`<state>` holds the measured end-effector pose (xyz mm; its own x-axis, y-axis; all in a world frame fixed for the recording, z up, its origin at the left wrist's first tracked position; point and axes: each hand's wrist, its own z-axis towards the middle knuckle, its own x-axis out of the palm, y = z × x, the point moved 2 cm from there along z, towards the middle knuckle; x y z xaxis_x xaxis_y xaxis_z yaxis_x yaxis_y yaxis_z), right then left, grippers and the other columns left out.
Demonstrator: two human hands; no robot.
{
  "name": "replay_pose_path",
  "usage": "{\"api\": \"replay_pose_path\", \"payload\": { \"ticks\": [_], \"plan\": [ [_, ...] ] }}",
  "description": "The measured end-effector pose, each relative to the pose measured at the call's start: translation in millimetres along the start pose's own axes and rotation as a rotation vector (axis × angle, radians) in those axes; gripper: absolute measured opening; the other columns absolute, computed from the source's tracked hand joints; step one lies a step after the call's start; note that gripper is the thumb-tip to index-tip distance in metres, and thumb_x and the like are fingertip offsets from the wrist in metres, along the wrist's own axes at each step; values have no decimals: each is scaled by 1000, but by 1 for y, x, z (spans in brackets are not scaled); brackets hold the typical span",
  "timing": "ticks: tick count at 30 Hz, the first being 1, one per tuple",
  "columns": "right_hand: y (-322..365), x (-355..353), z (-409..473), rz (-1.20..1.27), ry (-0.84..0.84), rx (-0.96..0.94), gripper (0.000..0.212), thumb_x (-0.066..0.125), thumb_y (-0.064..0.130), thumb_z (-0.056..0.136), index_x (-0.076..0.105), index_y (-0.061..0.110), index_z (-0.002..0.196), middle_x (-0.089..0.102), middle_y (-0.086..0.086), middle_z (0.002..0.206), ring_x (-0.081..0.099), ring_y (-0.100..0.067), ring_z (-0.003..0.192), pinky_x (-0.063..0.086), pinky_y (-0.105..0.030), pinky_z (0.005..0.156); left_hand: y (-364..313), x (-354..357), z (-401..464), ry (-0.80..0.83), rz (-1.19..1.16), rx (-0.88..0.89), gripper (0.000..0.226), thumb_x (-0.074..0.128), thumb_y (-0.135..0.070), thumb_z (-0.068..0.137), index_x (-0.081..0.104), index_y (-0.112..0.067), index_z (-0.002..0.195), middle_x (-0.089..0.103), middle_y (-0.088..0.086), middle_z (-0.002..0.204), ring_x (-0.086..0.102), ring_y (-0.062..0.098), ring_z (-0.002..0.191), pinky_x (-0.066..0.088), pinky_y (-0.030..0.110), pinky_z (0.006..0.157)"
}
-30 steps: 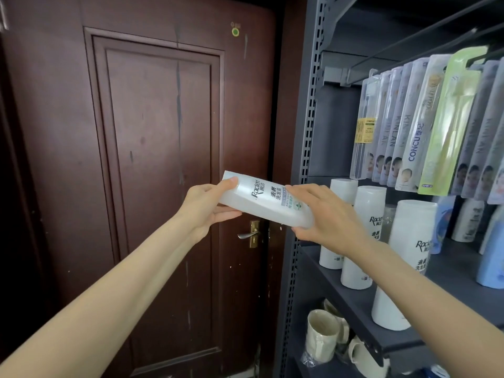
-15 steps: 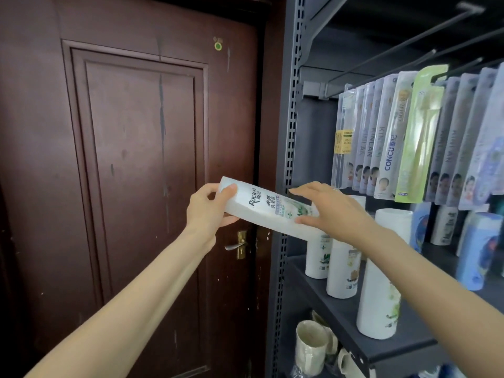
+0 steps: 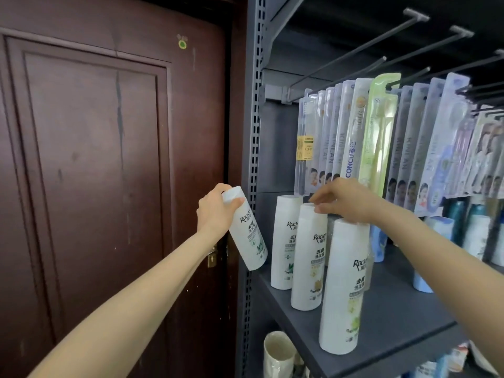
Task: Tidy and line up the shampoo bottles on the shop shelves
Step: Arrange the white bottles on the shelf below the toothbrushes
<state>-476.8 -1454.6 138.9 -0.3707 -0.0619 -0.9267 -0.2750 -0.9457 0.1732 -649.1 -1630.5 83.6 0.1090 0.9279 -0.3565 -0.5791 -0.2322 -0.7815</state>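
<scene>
Whereas half a second ago both hands carried 1 white shampoo bottle nearly flat in front of the door, the left hand point(image 3: 215, 214) now holds that bottle point(image 3: 246, 230) alone. Its fingers and thumb are curled round the cap end, and the bottle hangs almost upright, base tilted toward the shelf point(image 3: 387, 304), just outside the perforated upright post point(image 3: 255, 132). The bottle is not yet on the shelf. The right hand point(image 3: 346, 199) has let go and moved to the row of 3 standing white bottles; its fingers are loosely bent and the fingertips point(image 3: 317, 204) sit at the cap of the middle bottle point(image 3: 309, 257). Whether they pinch the cap or merely touch it cannot be told. The rear bottle point(image 3: 285, 241) and the front bottle point(image 3: 345, 287) stand upright, forming a diagonal file from the back corner toward the front edge. Judged from this arrangement, the step in hand is the making of room: the right hand appears set to shift or steady the row so that the held bottle can join it. Packaged toothbrushes point(image 3: 354, 132) hang above, and blue bottles point(image 3: 379, 241) stand farther right.
</scene>
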Motion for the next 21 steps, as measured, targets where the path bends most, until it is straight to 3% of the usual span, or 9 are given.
{"api": "replay_pose_path", "payload": {
  "ticks": [4,8,12,14,16,18,21],
  "plan": [
    [-8,6,5,23,-21,-31,26,63,29,88,68,21,113,67,2,110,55,-6,87,38,-19,79,-3,26,17,53,22,50,30,61,-30,87,58,-20,115,59,3,112,52,21,98,46,36,84],
    [-11,11,2,54,-51,-22,25,62,30,89,68,24,112,67,1,106,57,-10,89,38,-18,74,-12,54,29,106,46,101,34,61,-27,89,56,-17,121,58,5,114,46,16,91,39,28,76],
    [-10,11,2,48,-70,-30,25,62,29,89,68,23,113,67,0,106,58,-12,90,39,-20,75,-11,76,37,152,29,98,29,64,-26,87,46,-14,106,50,4,89,44,17,69,37,29,57],
    [-11,11,2,60,-70,-29,25,62,27,89,67,23,113,67,0,107,58,-12,91,40,-20,77,-8,82,41,153,71,123,26,61,-27,89,45,-13,102,48,3,82,44,18,66,38,30,55],
    [-12,12,2,78,-77,-30,25,63,27,89,68,22,113,67,0,108,59,-12,92,41,-21,78,-3,88,43,213,84,151,23,57,-24,92,51,-15,113,54,9,90,50,21,73,42,27,58],
    [-13,12,2,110,-88,-33,24,63,25,89,69,21,112,68,0,108,59,-10,92,41,-19,77,4,93,45,318,69,197,37,51,-11,92,51,-20,127,60,12,98,55,21,81,42,18,57],
    [-14,13,3,131,-100,-41,23,63,23,89,69,20,111,68,1,108,58,-9,91,38,-15,72,11,93,45,400,54,253,51,51,-3,90,46,-29,134,61,4,94,58,17,86,42,11,63]
  ]
}}
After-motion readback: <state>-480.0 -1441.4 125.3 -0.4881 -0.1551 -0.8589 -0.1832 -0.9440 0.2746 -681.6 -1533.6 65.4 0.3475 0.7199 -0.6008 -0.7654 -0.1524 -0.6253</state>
